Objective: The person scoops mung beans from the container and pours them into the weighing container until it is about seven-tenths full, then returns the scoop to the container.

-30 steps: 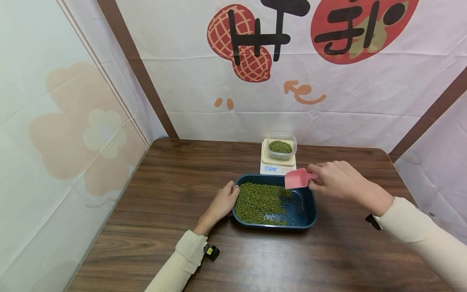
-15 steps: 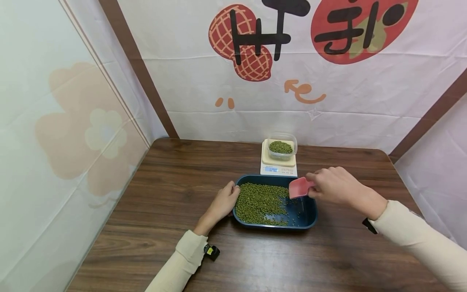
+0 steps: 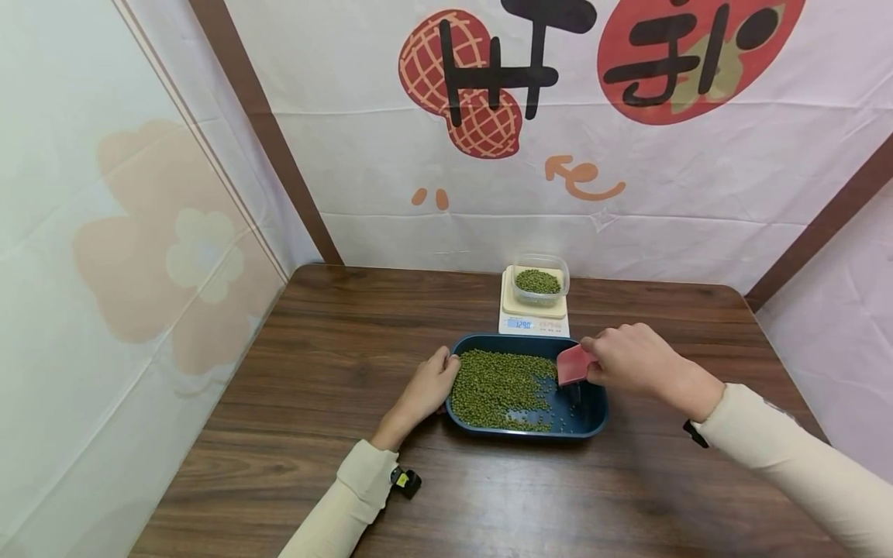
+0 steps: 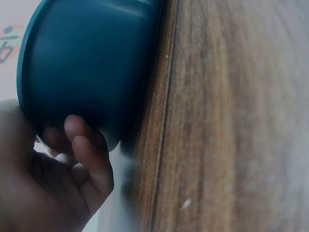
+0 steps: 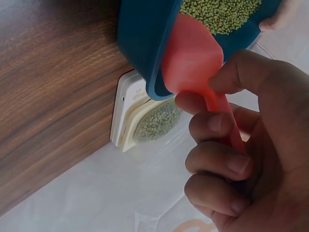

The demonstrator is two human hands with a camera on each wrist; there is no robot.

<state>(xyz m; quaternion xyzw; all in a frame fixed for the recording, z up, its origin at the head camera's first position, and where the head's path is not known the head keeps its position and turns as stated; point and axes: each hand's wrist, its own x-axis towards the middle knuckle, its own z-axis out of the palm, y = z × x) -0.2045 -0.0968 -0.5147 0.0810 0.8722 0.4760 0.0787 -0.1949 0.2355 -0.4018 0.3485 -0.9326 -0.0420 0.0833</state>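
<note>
A dark blue tray (image 3: 586,418) sits on the wooden table, with green mung beans (image 3: 495,387) heaped over its left and middle. My left hand (image 3: 427,385) grips the tray's left end, thumb at the rim and fingers against the outer wall (image 4: 87,58). In my right hand (image 3: 633,363) is a pink scoop (image 3: 574,365), held by its handle over the tray's right part. The right wrist view shows the fingers curled round that handle, and the scoop's bowl (image 5: 193,55) looks bare inside. Its front edge is close to the beans' right border.
Behind the tray stands a white kitchen scale (image 3: 533,324), its display lit. A clear plastic container (image 3: 540,296) holding mung beans rests on it. A printed cloth (image 3: 391,232) hangs along the table's back edge.
My right hand has lowered the scoop toward me and slightly right, from above the tray's back rim down into its right part. The left hand stays on the tray.
</note>
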